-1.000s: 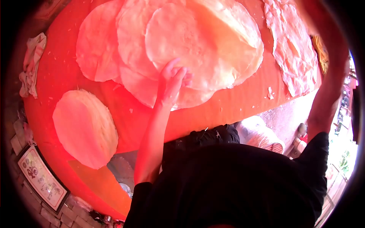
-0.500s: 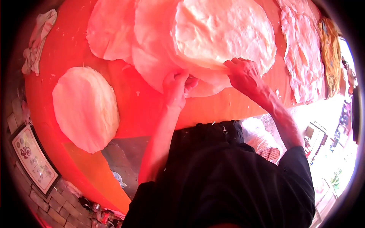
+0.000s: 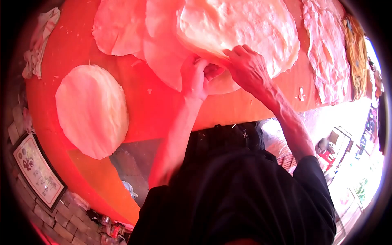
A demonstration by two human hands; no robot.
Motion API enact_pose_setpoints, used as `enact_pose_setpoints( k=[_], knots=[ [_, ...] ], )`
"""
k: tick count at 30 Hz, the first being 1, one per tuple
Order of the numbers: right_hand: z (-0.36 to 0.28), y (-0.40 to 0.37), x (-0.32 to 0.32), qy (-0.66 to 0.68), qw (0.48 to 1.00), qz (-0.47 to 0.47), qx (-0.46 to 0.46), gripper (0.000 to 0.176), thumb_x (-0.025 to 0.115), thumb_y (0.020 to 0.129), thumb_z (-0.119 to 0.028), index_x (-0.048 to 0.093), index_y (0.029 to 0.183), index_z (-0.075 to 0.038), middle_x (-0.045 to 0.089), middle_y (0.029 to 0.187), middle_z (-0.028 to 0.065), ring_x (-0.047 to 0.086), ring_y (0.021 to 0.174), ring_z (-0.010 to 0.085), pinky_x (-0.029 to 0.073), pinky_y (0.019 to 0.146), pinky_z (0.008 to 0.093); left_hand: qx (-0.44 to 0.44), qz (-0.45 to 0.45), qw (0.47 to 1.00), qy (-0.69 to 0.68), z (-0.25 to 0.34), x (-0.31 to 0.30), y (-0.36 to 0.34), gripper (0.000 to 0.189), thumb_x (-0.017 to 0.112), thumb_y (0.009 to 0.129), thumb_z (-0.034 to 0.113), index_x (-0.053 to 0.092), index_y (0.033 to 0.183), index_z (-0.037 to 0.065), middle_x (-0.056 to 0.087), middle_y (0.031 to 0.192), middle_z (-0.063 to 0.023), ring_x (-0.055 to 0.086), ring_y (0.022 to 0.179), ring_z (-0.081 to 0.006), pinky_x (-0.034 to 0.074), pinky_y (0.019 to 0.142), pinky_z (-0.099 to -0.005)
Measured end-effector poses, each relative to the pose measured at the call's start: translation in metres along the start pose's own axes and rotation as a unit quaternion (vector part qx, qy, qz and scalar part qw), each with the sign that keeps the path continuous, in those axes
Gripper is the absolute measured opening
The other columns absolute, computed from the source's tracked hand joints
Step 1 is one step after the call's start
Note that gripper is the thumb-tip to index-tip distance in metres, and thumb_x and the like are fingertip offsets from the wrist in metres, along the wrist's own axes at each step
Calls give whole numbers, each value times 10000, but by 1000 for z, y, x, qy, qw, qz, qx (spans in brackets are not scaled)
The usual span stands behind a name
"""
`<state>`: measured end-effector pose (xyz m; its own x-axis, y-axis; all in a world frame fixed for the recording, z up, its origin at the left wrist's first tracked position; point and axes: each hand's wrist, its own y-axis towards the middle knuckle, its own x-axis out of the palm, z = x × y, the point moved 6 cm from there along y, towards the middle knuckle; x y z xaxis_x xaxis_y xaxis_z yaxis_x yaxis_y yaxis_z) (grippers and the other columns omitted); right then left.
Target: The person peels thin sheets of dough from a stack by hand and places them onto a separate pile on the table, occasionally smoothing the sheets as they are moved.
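Note:
A thick, pale, round sheet with a soft, wrinkled surface lies on top of thinner round sheets at the table's far middle. My right hand is closed on its near edge, fingertips pinching a fold that lifts slightly. Just left of it, my left hand is curled at the same edge, thumb up and fingers bent inward beneath the fold. Under both hands spreads a thinner pale sheet, which overlaps another round sheet farther left.
A separate stack of round pale sheets lies at the left of the orange-red table. On the right are a crumpled pale cloth and a yellow patterned cloth. A white rag hangs at the far left edge; a framed sign stands below.
Both hands have moved farther over the table and closer together. The near edge of the top sheet has been drawn left and away from me, with its fold now between the hands.

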<state>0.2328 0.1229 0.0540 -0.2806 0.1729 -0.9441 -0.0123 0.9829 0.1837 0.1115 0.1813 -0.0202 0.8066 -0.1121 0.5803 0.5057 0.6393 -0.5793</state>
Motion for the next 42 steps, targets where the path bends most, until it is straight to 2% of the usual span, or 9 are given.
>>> enact_pose_setpoints(
  k=[6,10,13,19,22,27,29,30,42],
  knots=[
    [-14,-5,4,-10,994,107,27,190,674,742,-200,637,881,-76,627,816,118,621,818,311,494,614,423,-10,-15,999,30,8,-15,2,167,509,941,91,555,1066,-10,651,961,-145,674,856,-237,588,763,-344],
    [36,17,-8,-36,994,-79,68,163,668,760,-174,644,904,-100,620,755,111,621,704,292,496,615,380,-7,10,999,40,20,-16,-8,233,533,946,117,535,1130,-25,626,1008,-152,661,907,-260,564,815,-360],
    [61,43,-94,53,989,-67,124,111,610,829,-91,652,932,-91,630,775,100,627,731,246,497,635,332,30,86,990,108,22,-50,-14,274,555,950,140,521,1165,-27,613,1038,-153,650,940,-272,539,847,-370],
    [12,47,-161,229,948,161,155,222,584,823,53,673,1015,-12,676,882,40,625,818,130,505,713,277,5,60,998,29,19,-50,-6,132,583,948,142,571,995,19,637,965,-117,671,916,-246,539,764,-316],
    [11,71,-51,16,1000,11,18,137,613,664,-47,661,793,-49,631,729,171,622,665,359,500,611,468,-13,54,997,58,14,-43,4,117,609,935,135,573,954,25,646,865,-107,687,768,-209,524,609,-258],
    [27,38,4,-14,1000,20,-9,254,596,749,29,689,975,-38,667,826,78,642,779,241,517,664,359,-32,31,997,70,6,-42,15,131,592,935,161,562,952,35,639,839,-86,669,652,-183,458,497,-231],
    [28,54,-3,-24,999,-13,21,273,596,702,-7,697,950,-56,653,823,113,628,803,320,517,662,414,-45,21,997,58,-1,-41,16,140,577,937,174,562,971,39,637,831,-83,666,651,-177,435,480,-226],
    [18,65,-7,-5,999,35,6,75,587,658,-30,594,727,-60,610,720,113,609,743,334,485,622,442,-19,5,999,48,3,-33,12,153,560,933,179,564,1000,42,644,838,-84,660,645,-168,411,468,-220],
    [-33,105,51,36,997,-73,-4,158,659,700,-158,639,780,-24,667,734,178,676,738,337,529,624,420,-6,-97,992,82,2,-39,22,124,496,932,133,556,977,35,646,916,-96,599,699,-161,376,499,-237]
  ],
)
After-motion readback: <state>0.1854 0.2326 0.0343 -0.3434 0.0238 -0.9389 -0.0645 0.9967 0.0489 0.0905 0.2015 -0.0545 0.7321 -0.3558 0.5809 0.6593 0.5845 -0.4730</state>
